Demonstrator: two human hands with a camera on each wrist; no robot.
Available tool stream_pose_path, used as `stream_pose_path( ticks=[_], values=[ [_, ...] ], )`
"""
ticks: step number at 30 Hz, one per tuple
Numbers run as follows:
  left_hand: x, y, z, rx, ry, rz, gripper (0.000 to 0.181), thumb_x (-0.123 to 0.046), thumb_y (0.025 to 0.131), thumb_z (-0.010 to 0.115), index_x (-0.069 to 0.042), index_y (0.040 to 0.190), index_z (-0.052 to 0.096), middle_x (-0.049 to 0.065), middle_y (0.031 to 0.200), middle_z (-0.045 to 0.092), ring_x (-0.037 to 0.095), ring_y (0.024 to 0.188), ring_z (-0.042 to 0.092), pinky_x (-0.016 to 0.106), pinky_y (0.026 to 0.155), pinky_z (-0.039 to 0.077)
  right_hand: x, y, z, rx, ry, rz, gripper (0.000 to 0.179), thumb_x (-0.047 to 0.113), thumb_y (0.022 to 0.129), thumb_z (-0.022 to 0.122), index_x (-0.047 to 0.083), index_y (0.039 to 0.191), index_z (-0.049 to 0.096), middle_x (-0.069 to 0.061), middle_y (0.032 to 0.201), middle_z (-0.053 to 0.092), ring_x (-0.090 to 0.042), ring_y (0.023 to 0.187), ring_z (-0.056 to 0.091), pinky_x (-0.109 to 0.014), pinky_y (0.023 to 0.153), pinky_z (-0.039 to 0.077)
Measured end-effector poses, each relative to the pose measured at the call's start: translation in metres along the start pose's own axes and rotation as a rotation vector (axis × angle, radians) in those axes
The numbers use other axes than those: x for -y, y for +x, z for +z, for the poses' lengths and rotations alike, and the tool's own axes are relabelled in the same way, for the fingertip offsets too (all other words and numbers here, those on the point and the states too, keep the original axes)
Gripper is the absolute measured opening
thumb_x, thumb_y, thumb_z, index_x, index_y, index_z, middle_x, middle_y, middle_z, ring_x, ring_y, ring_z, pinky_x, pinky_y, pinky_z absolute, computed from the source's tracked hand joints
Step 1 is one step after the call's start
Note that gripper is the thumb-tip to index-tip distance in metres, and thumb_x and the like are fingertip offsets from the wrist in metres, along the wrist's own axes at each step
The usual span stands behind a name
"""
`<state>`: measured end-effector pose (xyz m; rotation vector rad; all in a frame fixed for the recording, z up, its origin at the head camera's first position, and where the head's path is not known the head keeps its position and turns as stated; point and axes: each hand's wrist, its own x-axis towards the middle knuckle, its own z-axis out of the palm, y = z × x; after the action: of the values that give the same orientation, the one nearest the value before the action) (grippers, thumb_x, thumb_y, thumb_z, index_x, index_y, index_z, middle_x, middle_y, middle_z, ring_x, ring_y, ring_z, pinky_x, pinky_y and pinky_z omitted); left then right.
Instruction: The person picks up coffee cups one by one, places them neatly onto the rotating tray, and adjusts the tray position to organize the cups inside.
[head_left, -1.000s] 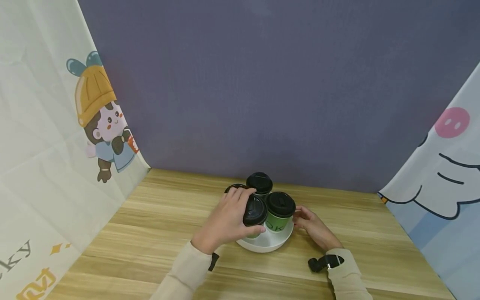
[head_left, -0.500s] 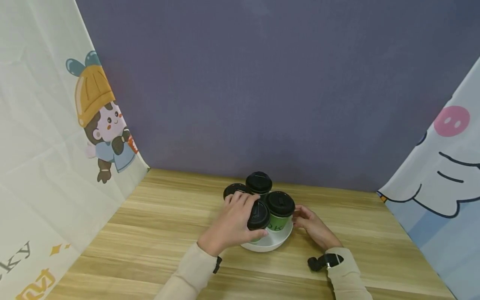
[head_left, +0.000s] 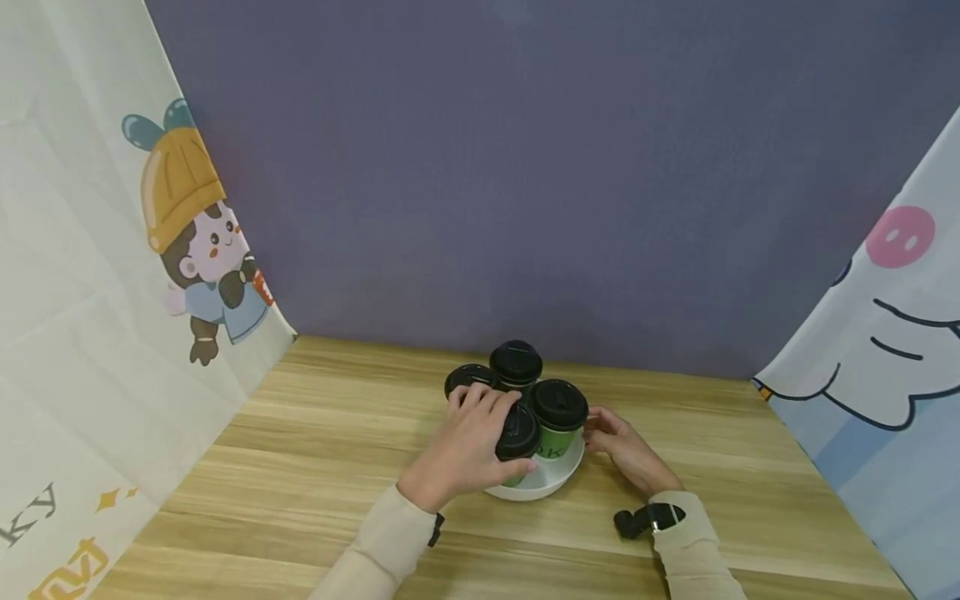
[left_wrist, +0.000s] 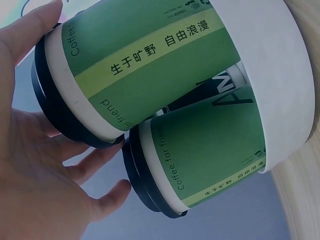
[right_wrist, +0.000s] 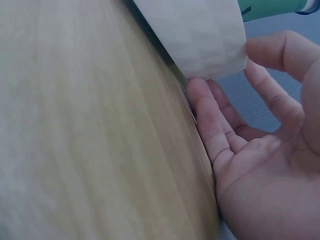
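Note:
In the head view, a green paper coffee cup with a black lid (head_left: 519,432) stands at the front left of a round white bowl (head_left: 534,492). My left hand (head_left: 468,442) grips this cup around its lid, with the thumb on the near side and the fingers across the far side. Another green coffee cup (head_left: 558,417) stands beside it on the right. At the back are two more black lids (head_left: 516,362), their cups mostly hidden. My right hand (head_left: 630,454) holds the bowl's right side; in the right wrist view its thumb meets the edge of the bowl (right_wrist: 205,40) and other fingertips touch low on the wall.
The bowl rests on a wooden table (head_left: 337,433). A plain dark wall (head_left: 480,183) rises close behind the cups. Printed light cloths hang on the left (head_left: 67,250) and right (head_left: 885,350). Black straps with small devices (head_left: 648,521) sit on the wrists.
My left hand and the front cup have shifted slightly right and nearer, uncovering more of the back-left lid. The right hand stays at the bowl.

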<state>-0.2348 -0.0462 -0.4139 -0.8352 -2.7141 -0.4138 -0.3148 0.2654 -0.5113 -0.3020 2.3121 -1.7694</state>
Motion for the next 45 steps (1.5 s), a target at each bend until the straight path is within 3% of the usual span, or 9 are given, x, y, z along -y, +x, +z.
stream_pose_path(
  ticks=[12, 18, 25, 31, 39, 45],
  values=[
    [-0.003, -0.001, 0.002, -0.018, 0.083, 0.04, 0.089, -0.074, 0.087, 0.062, -0.014, 0.151, 0.05, 0.005, 0.142, 0.061, 0.026, 0.127, 0.049, 0.055, 0.112, 0.031, 0.0, 0.0, 0.0, -0.001, -0.005, 0.004, 0.042, 0.005, 0.096, 0.06, -0.001, 0.136, 0.049, -0.005, 0.114, 0.06, -0.013, 0.102, 0.059, -0.03, 0.089, 0.053],
    [-0.004, -0.001, 0.004, -0.013, 0.113, 0.029, 0.089, -0.076, 0.088, 0.058, -0.016, 0.153, 0.047, 0.005, 0.142, 0.059, 0.029, 0.128, 0.05, 0.056, 0.112, 0.032, 0.0, 0.0, 0.001, 0.005, -0.004, -0.013, 0.037, 0.005, 0.097, 0.059, 0.002, 0.134, 0.051, -0.003, 0.112, 0.059, -0.014, 0.102, 0.057, -0.029, 0.088, 0.053],
    [-0.007, -0.001, 0.006, -0.007, 0.113, 0.025, 0.086, -0.073, 0.091, 0.057, -0.018, 0.156, 0.043, 0.009, 0.14, 0.054, 0.031, 0.13, 0.047, 0.057, 0.112, 0.032, 0.0, -0.002, 0.0, 0.0, 0.007, -0.014, 0.03, 0.003, 0.096, 0.059, 0.009, 0.125, 0.056, -0.004, 0.107, 0.057, -0.014, 0.1, 0.056, -0.029, 0.086, 0.053],
    [-0.007, -0.001, 0.009, -0.021, 0.106, 0.031, 0.086, -0.072, 0.09, 0.06, -0.019, 0.156, 0.043, 0.008, 0.138, 0.056, 0.031, 0.128, 0.048, 0.057, 0.111, 0.033, -0.002, -0.003, 0.0, 0.0, 0.01, -0.009, 0.032, 0.002, 0.095, 0.059, 0.007, 0.126, 0.055, -0.005, 0.108, 0.057, -0.015, 0.101, 0.056, -0.029, 0.087, 0.053],
    [-0.003, -0.001, 0.008, -0.013, 0.027, 0.014, 0.083, -0.075, 0.091, 0.056, -0.022, 0.154, 0.045, 0.005, 0.137, 0.054, 0.029, 0.127, 0.045, 0.056, 0.111, 0.032, -0.004, -0.003, 0.0, -0.001, 0.004, -0.002, 0.034, 0.002, 0.094, 0.057, 0.006, 0.128, 0.053, -0.005, 0.11, 0.057, -0.015, 0.102, 0.056, -0.029, 0.088, 0.053],
    [0.003, 0.0, 0.005, -0.07, -0.101, 0.002, 0.068, -0.065, 0.096, 0.058, -0.021, 0.148, 0.051, 0.004, 0.134, 0.054, 0.028, 0.127, 0.044, 0.056, 0.112, 0.03, -0.006, -0.001, 0.002, 0.001, 0.0, -0.008, 0.033, 0.001, 0.094, 0.057, 0.009, 0.126, 0.054, -0.005, 0.11, 0.057, -0.016, 0.102, 0.056, -0.03, 0.088, 0.053]
  ],
)
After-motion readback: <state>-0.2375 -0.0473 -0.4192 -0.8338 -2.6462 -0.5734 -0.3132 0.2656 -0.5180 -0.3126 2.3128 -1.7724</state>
